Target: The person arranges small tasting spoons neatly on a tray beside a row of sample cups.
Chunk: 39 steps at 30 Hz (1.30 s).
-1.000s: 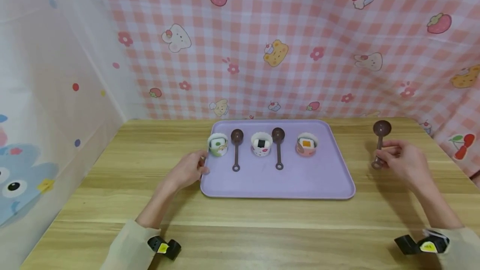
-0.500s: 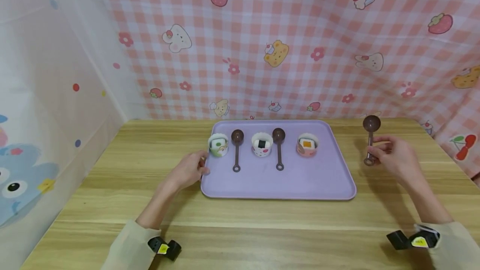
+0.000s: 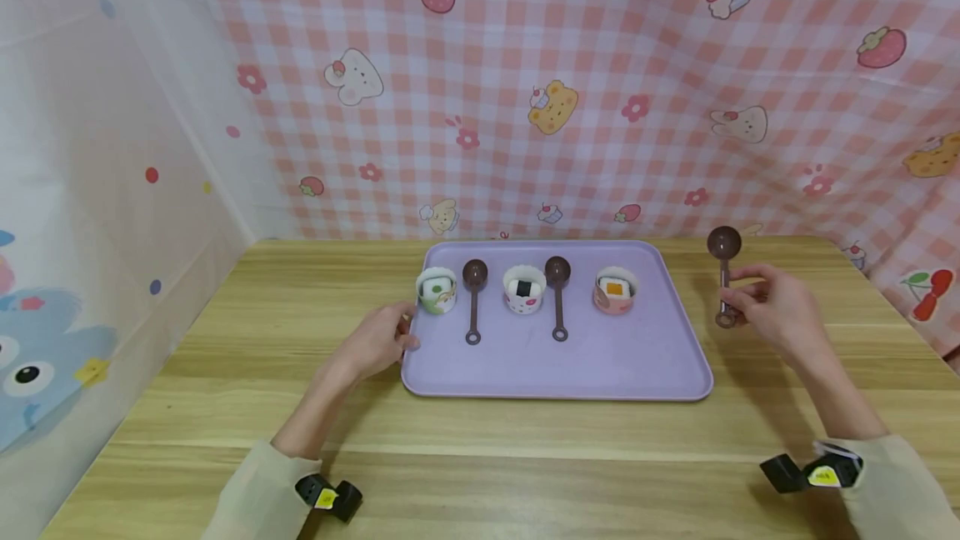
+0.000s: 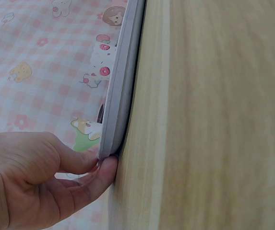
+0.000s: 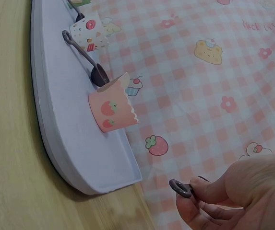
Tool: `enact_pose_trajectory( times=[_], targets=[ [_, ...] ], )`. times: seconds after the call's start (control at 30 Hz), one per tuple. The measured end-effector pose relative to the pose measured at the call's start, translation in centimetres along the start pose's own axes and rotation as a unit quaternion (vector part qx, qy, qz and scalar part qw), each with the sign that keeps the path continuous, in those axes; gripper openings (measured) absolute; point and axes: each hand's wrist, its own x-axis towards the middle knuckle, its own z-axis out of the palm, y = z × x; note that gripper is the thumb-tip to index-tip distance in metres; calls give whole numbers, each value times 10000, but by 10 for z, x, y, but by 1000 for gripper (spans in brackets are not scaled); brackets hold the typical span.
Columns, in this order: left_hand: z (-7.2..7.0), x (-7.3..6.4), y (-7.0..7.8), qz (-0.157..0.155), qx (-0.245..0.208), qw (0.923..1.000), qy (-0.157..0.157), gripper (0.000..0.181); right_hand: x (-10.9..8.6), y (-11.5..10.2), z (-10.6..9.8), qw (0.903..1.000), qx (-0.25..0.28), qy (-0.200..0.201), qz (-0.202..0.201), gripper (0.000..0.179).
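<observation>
My right hand (image 3: 776, 307) pinches a brown measuring spoon (image 3: 724, 243) by its handle, bowl end away from me, just right of the purple tray (image 3: 510, 373). In the right wrist view only the spoon's ring end (image 5: 180, 188) shows clearly. My left hand (image 3: 378, 340) grips the tray's left rim, thumb above and a finger beneath, as the left wrist view shows. On the tray stand a green paper cup (image 3: 437, 300), a white patterned cup (image 3: 523, 303) and a pink cup (image 3: 613, 300), each with a small white block inside. Two brown spoons (image 3: 474, 298) lie between the cups.
The tray rests on a wooden table (image 3: 480, 473). A pink checked cloth (image 3: 480, 107) hangs behind the table's back edge, and a white printed cloth (image 3: 112, 148) hangs at the left.
My right hand has carried the measuring spoon leftward and slightly away from me, closer to the tray. The left hand and the tray have stayed in place.
</observation>
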Motion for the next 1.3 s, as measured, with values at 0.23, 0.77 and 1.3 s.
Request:
enact_pose_trajectory(
  times=[0.23,0.77,1.3],
  targets=[
    [0,0,0,30,76,10000,13,36,4,-3,5,10000,39,-35,-66,33],
    [-1,-1,2,9,0,10000,-17,36,11,-14,21,9996,220,-189,-42,31],
    [0,0,1,-31,-59,10000,-65,37,17,-20,42,9991,149,-386,68,28]
  ],
)
